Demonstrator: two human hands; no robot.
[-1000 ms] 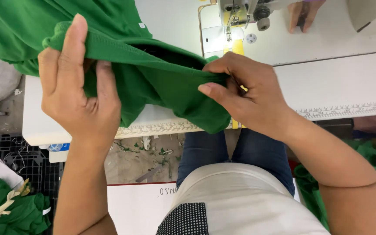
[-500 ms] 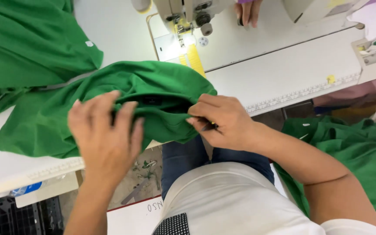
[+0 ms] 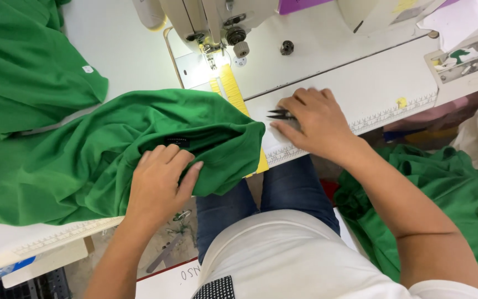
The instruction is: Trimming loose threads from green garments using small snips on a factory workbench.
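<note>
A green knit garment (image 3: 100, 149) lies bunched on the white sewing table (image 3: 360, 88), its neck opening with a small dark label turned toward me. My left hand (image 3: 159, 182) rests flat on the garment's near edge, fingers pressing the fabric at the collar. My right hand (image 3: 313, 122) lies on the table to the right of the garment, fingers over a small pair of dark thread snips (image 3: 280, 115) whose tips point left. The sewing machine head (image 3: 211, 22) stands just behind the garment.
More green garments (image 3: 23, 66) are piled at the table's far left, and another green heap (image 3: 449, 199) lies low at my right. A yellow strip (image 3: 233, 91) runs from the needle toward me. A small parts tray (image 3: 463, 58) sits at the right.
The garment has been laid down on the table and spread leftward. My right hand let go of the fabric and moved right onto the snips; my left hand stays on the cloth.
</note>
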